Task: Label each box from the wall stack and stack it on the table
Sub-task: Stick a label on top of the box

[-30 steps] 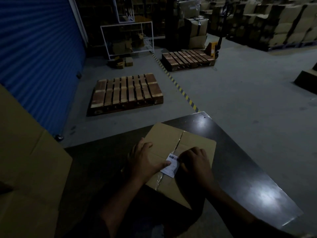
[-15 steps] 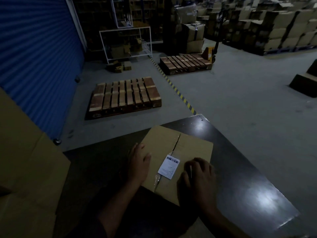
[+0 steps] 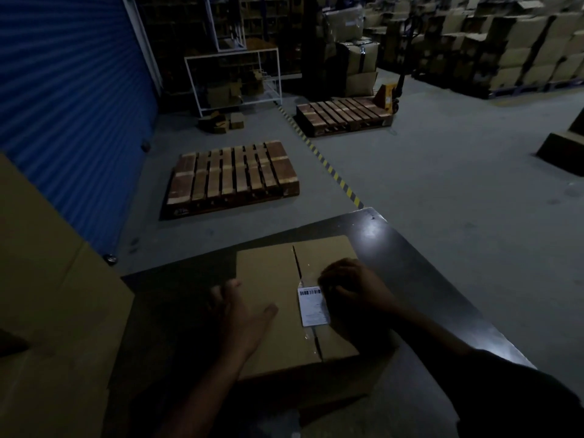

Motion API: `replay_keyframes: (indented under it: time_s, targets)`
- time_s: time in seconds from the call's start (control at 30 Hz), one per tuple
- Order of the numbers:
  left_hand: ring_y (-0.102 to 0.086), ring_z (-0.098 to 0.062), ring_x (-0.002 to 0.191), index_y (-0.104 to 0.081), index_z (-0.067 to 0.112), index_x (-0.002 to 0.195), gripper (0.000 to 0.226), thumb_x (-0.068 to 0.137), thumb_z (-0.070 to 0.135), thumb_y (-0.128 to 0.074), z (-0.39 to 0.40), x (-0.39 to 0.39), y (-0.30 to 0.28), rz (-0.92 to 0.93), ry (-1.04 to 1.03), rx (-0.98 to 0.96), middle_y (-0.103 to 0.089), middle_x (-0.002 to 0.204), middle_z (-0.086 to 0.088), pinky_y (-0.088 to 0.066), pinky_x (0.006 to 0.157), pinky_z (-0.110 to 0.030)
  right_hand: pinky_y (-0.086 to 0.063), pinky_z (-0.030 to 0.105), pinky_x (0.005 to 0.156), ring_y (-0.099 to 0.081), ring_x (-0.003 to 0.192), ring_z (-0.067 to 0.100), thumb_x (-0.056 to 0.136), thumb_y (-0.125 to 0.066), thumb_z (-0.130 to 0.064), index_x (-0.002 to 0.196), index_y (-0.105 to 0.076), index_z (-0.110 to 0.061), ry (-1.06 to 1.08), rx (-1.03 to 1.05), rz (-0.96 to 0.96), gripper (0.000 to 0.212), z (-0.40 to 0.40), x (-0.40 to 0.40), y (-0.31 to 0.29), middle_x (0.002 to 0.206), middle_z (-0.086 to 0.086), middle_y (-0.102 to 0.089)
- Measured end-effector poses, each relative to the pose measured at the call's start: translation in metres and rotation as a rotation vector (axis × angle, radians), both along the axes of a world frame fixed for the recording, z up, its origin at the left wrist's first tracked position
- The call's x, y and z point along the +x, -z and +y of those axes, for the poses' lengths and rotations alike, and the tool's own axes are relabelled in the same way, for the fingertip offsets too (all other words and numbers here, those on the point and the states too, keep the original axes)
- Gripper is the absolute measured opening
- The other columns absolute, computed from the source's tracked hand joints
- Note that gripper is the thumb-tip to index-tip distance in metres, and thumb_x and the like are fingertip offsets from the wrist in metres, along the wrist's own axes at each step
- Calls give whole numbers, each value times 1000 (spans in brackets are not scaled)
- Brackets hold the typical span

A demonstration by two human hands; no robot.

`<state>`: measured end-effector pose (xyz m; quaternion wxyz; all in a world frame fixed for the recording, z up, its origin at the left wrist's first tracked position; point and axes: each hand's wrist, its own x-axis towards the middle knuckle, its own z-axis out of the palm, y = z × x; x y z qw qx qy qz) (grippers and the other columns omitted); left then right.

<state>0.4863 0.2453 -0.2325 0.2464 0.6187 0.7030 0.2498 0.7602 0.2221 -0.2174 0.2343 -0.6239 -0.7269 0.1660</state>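
A brown cardboard box (image 3: pixel 271 279) lies flat on the dark table (image 3: pixel 420 279), taped along its middle seam. A white barcode label (image 3: pixel 313 306) is stuck on the seam near the box's middle. My left hand (image 3: pixel 243 317) rests on the box's left side, fingers reaching over its left edge and thumb on the top. My right hand (image 3: pixel 350 289) lies on the box top just right of the label, fingers bent down onto the cardboard. Large cardboard boxes of the wall stack (image 3: pixel 47 311) fill the left foreground.
Beyond the table, two wooden pallets (image 3: pixel 234 175) (image 3: pixel 344 113) lie on the grey floor, parted by a yellow-black stripe (image 3: pixel 335 175). A blue roller shutter (image 3: pixel 72 99) closes the left. A pallet jack (image 3: pixel 390 96), white racks and stacked cartons stand at the back.
The box has turned so its seam runs nearly straight away from me. My left hand slid to the box's left edge; my right hand moved up beside the label.
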Motion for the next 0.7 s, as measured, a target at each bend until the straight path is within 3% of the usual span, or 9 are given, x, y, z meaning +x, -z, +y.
replay_keyframes:
  time_s: [0.1,0.2,0.27,0.37,0.5,0.57,0.63,0.7]
  targets:
    - [-28,-28,147,-33,33,152,104,69,63,-88,13,23,-1,15,160,147,-15,160,7,-36,118,-57,-42,35,104,-46,125,11,89,-55,-53,110,-70,-36,93,-1,27,32,-6,-27,7,124,-11,-60]
    - [-14,-21,158,-35,34,156,101,74,81,-72,27,43,3,165,306,130,-19,168,6,-2,127,-59,-33,25,99,-45,125,15,90,-68,-37,113,-68,-25,140,72,-34,26,-12,-45,16,132,-3,-55]
    - [-16,-16,158,-46,36,150,95,73,89,-64,31,45,7,225,306,150,-30,165,9,7,126,-62,-34,25,100,-44,125,14,89,-68,-38,112,-67,-24,155,75,-46,27,-14,-47,18,134,-3,-54]
    - [-25,-12,154,-56,37,140,83,73,85,-68,32,41,15,179,284,194,-41,159,11,2,127,-62,-38,30,106,-43,125,11,91,-63,-39,118,-64,-25,144,66,-21,30,-15,-47,16,133,-5,-53]
    - [-35,-16,149,-62,33,132,71,76,73,-77,33,40,23,144,265,268,-47,152,9,-3,127,-57,-37,23,102,-41,126,11,90,-68,-34,117,-64,-22,176,76,6,30,-20,-48,16,134,-4,-52]
    - [-41,-20,144,-63,30,128,60,81,61,-80,39,35,26,100,249,299,-52,148,6,-17,126,-58,-39,20,99,-42,124,12,89,-70,-33,113,-65,-23,257,65,53,27,-32,-48,17,131,-5,-52]
    - [-47,-24,140,-60,27,131,58,84,56,-77,52,27,25,51,233,287,-52,146,3,-33,120,-58,-40,27,101,-41,125,11,87,-69,-38,108,-64,-30,373,95,32,23,-54,-50,20,129,-9,-51]
    - [-37,-25,150,-53,24,144,69,88,59,-74,67,19,21,98,249,225,-44,157,0,-22,126,-61,-40,37,107,-40,131,14,88,-66,-43,110,-64,-36,465,119,-49,23,-78,-56,20,132,-9,-52]
